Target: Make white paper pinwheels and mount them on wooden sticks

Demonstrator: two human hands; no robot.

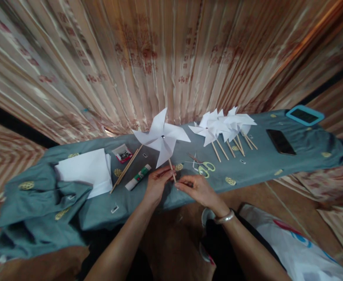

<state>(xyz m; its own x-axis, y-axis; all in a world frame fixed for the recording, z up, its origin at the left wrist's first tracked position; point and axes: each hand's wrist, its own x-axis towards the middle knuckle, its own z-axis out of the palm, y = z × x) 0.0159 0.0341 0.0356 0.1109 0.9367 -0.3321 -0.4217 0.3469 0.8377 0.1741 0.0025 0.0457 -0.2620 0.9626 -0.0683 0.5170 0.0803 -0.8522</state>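
A white paper pinwheel [173, 134] with a dark pin at its centre stands up on a thin wooden stick. My left hand [159, 179] is closed round that stick below the blades. Lower down, my right hand [197, 188] pinches the stick near its bottom end; a silver bracelet circles that wrist. Just beyond my right hand lie scissors [207, 168] with yellow-green handles. A glue stick [138, 177] rests left of my left hand, beside several loose wooden sticks [125, 171].
Several finished pinwheels [210, 132] lie overlapping at the back right. White paper sheets [86, 169] and a small packet of pins [122, 153] are on the left. A phone [280, 141] and a blue-framed device [305, 115] lie far right. A plastic bag [291, 238] sits below.
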